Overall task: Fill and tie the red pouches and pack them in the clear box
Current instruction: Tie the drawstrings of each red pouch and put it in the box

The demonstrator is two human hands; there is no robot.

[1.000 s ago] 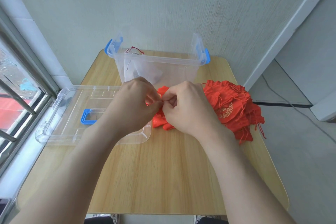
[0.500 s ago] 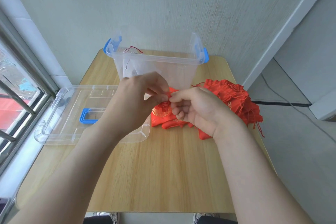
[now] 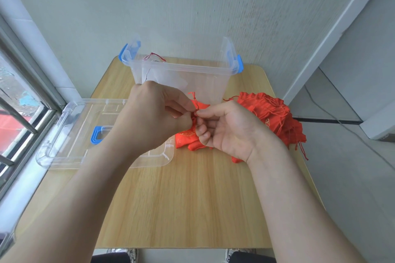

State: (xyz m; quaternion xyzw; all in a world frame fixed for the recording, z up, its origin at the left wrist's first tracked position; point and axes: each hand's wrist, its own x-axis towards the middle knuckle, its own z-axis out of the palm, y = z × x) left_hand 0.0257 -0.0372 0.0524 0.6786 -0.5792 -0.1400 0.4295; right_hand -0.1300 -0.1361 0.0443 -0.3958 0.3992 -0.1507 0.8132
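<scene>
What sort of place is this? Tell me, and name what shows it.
Likely a corner of a home or small workroom: a small wooden table against a bare wall, a barred window beside it, and a clear box and a pile of pouches on the table.

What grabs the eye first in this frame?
The left hand and right hand meet over the table, both pinching the drawstring of a red pouch. A heap of red pouches lies to their right; behind stands the open clear box, its lid flat on the left.
</scene>
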